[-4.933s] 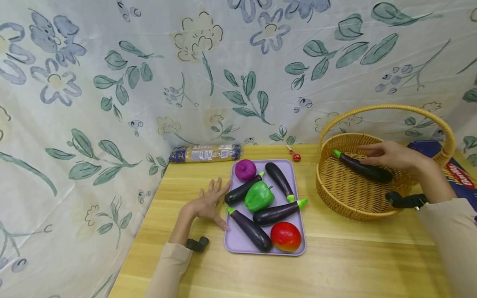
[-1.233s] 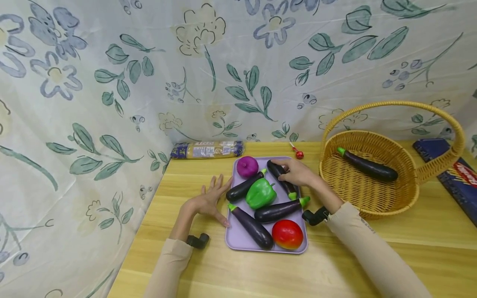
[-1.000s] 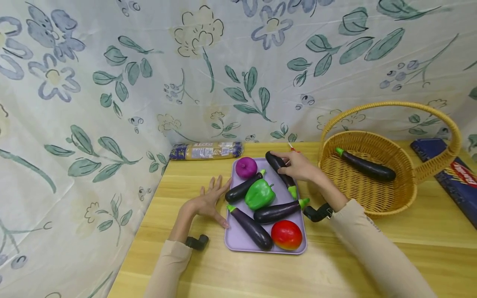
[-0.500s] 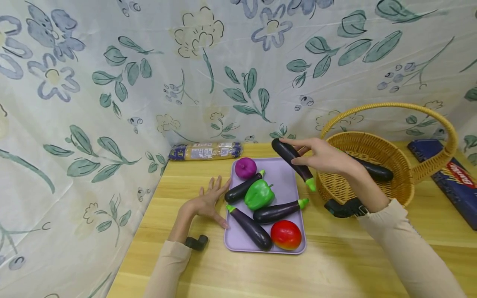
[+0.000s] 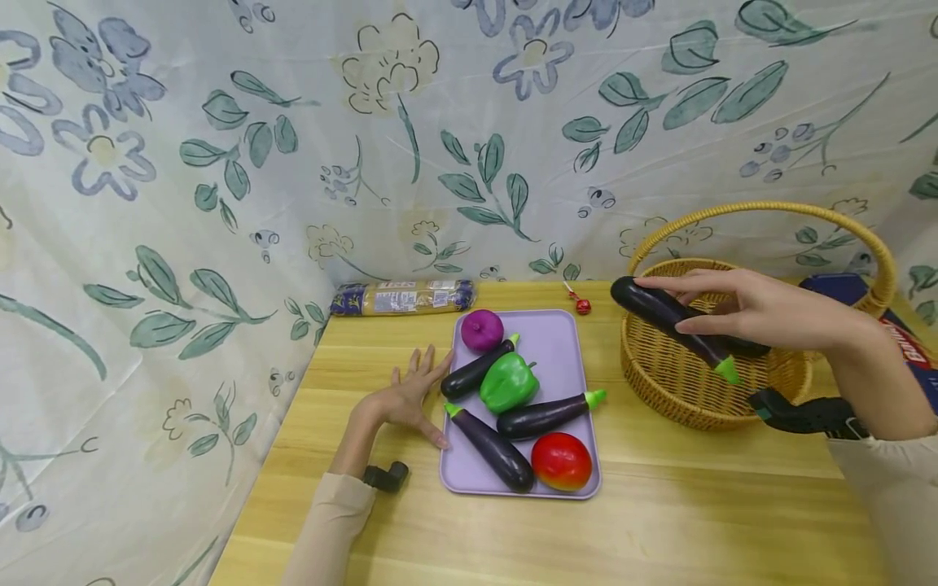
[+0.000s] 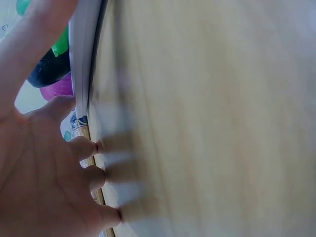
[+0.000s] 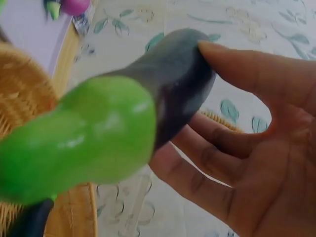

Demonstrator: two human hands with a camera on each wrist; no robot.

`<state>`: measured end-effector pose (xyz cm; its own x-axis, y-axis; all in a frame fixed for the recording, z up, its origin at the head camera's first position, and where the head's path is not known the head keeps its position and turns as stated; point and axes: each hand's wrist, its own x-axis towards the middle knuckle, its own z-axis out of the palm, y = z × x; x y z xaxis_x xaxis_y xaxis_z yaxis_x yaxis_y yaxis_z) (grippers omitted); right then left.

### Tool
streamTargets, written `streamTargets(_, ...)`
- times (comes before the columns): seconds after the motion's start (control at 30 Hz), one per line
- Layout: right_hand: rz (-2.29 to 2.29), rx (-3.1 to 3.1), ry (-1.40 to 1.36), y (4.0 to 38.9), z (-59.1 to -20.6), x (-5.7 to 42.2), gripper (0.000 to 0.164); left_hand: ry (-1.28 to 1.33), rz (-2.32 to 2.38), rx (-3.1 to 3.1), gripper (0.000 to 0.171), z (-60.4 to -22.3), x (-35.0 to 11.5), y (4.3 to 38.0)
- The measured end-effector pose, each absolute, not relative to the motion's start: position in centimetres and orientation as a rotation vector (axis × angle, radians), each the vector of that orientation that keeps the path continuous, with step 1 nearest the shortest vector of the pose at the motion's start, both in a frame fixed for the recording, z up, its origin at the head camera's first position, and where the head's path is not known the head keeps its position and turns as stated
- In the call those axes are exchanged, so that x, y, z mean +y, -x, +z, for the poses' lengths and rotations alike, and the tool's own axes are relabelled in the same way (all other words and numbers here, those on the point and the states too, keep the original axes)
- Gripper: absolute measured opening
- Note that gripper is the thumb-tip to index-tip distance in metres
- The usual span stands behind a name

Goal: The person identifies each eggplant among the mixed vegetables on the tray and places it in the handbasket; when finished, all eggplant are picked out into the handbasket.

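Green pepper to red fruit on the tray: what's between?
An eggplant lies between the green pepper and the red fruit, seen in the head view.

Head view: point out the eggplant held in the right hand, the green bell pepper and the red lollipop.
Held eggplant (image 5: 664,315): head view, on the middle of its dark body.
Green bell pepper (image 5: 509,383): head view, on the middle of its body.
Red lollipop (image 5: 583,307): head view, on its round head.

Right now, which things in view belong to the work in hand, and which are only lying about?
Seemingly in the work:
right hand
held eggplant
wicker basket
eggplant in the basket
left hand
purple tray
three tray eggplants

Seemingly just lying about:
lollipop
long package
dark blue packet
perhaps also green pepper, purple vegetable, red fruit
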<state>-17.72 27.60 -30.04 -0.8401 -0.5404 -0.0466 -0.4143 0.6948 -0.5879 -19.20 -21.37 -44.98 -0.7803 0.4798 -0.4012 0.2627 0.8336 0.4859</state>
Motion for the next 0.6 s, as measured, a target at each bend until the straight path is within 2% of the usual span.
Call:
streamTargets(0.27, -0.694, 2.695, 0.677, 17.5, -32.3, 32.2, 0.063, -0.546, 0.552, 2.487, 0.145, -44.9, -21.3, 19.2)
streamTargets(0.6, -0.666, 2.702, 0.566, 19.5, -33.3, 32.7, 0.064, -0.545, 0.549, 2.489, 0.145, -44.9, -21.2, 19.2)
